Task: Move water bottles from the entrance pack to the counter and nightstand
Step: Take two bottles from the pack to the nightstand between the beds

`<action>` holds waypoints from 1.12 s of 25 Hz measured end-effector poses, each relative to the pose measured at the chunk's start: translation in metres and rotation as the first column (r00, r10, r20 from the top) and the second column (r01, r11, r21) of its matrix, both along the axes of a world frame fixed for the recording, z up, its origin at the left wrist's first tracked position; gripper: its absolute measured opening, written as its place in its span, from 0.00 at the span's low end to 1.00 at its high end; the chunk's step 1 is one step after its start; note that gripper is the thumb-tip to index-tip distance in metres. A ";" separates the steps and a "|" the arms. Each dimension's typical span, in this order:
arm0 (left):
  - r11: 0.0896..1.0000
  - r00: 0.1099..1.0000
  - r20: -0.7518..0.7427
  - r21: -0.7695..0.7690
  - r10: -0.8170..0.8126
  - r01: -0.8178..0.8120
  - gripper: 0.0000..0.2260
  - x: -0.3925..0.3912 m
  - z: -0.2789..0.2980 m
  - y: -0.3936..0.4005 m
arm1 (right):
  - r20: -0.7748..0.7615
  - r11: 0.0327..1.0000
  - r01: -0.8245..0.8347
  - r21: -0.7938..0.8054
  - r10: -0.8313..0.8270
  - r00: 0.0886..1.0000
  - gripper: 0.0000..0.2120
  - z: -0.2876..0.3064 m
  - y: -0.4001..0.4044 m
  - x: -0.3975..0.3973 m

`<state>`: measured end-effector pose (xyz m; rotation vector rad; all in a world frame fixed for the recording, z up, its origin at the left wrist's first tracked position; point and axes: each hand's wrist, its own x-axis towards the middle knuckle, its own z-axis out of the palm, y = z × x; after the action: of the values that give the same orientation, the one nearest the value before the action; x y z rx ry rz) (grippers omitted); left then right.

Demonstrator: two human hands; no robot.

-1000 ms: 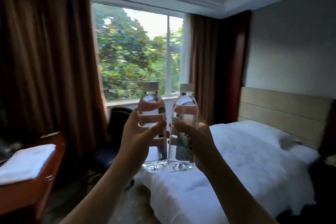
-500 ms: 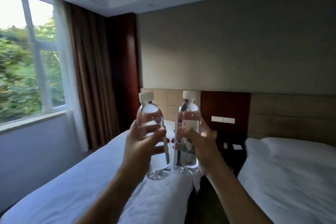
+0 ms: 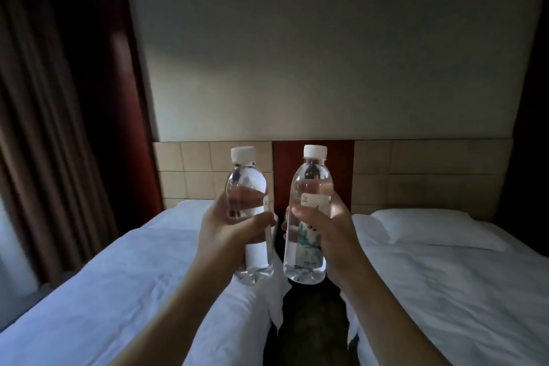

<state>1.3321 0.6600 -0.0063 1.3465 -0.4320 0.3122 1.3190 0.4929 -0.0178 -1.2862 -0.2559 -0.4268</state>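
Left hand (image 3: 230,230) wrapped tight round one water bottle (image 3: 249,217); right hand (image 3: 325,229) clamped on the second bottle (image 3: 307,217); both upright, side by side, apart, raised over the gap between two white beds (image 3: 445,291).

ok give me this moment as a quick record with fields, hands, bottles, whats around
left hand: holds left bottle, upright
right hand: holds right bottle, upright
caps: white, both on
bottles: side by side, small gap between
left bed: white sheets
right bed: white sheets, pillow
between beds: dark gap, nightstand not discernible
curtain: far left
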 end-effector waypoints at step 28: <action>0.924 0.935 -0.059 0.142 -0.349 0.354 0.14 0.768 -0.039 -0.369 | -0.034 0.967 0.236 -0.097 -0.240 0.970 0.16 -0.040 -0.360 0.730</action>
<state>2.0997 0.2907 -0.0455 1.3886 -0.6701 -0.0421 2.0486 0.1328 -0.0579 -1.4216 -0.0832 -0.5953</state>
